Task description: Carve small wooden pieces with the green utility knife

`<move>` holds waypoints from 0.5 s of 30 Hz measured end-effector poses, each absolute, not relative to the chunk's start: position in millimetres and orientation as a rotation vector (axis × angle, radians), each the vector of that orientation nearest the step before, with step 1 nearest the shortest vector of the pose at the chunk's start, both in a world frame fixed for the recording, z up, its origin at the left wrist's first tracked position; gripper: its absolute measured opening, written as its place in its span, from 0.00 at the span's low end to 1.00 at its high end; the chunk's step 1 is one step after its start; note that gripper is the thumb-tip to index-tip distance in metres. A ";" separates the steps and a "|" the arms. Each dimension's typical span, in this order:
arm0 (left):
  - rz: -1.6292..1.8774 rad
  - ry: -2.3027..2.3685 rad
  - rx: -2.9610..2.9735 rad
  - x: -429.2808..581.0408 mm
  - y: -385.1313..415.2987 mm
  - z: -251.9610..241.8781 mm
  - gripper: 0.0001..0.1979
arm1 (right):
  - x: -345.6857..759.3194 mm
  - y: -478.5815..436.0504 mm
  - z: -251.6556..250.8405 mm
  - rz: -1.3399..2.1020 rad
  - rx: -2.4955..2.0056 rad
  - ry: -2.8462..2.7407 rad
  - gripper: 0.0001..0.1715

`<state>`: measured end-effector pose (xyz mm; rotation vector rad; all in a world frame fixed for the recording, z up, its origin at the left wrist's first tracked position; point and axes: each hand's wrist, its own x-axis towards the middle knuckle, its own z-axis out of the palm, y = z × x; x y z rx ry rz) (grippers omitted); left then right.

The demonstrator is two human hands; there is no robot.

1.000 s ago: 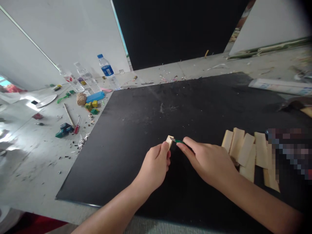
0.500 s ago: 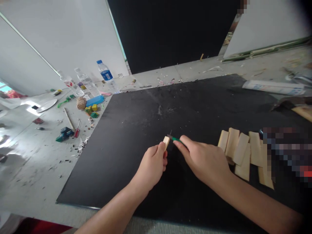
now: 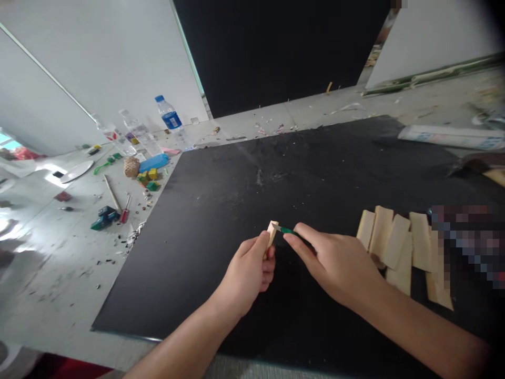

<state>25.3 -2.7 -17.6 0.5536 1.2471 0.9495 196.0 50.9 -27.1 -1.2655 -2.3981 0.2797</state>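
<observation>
Far left of frame, on the pale counter (image 3: 59, 263): water bottle (image 3: 168, 117), clear empty bottles, small coloured blocks (image 3: 148, 176), a red-handled screwdriver (image 3: 124, 210), scattered chips and shavings. None of it near the hands.

Centre: black mat (image 3: 236, 184) covers most of the counter. Left hand (image 3: 246, 273) is clenched around a small wood piece (image 3: 271, 231), only its upper end showing above thumb and fingers. Long axis runs near upright, tipped slightly toward the upper right of frame; the exposed end points up and away from the person.

Just right of it: right hand (image 3: 335, 263) grips a green-handled knife (image 3: 287, 230), index finger laid along the top. Blade lies almost level, tip pointing left and touching the top end of the wood piece.

Right of frame: a row of flat wood strips (image 3: 394, 242) lying on the mat, overlapping, long axes toward the upper frame edge.

Judgement on progress: trimming of this one piece looks under way, blade engaged at its end. Whether the strips have been worked already cannot be told.
</observation>
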 end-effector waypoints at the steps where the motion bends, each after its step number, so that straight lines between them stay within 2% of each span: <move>1: 0.948 1.245 0.558 25.6 -3.3 -17.3 0.21 | 196.2 51.0 -27.1 0.280 -1.268 -2.407 0.29; 15: 0.922 1.313 0.606 25.2 0.2 -20.0 0.21 | 190.3 53.6 -26.5 0.317 -1.501 -2.514 0.31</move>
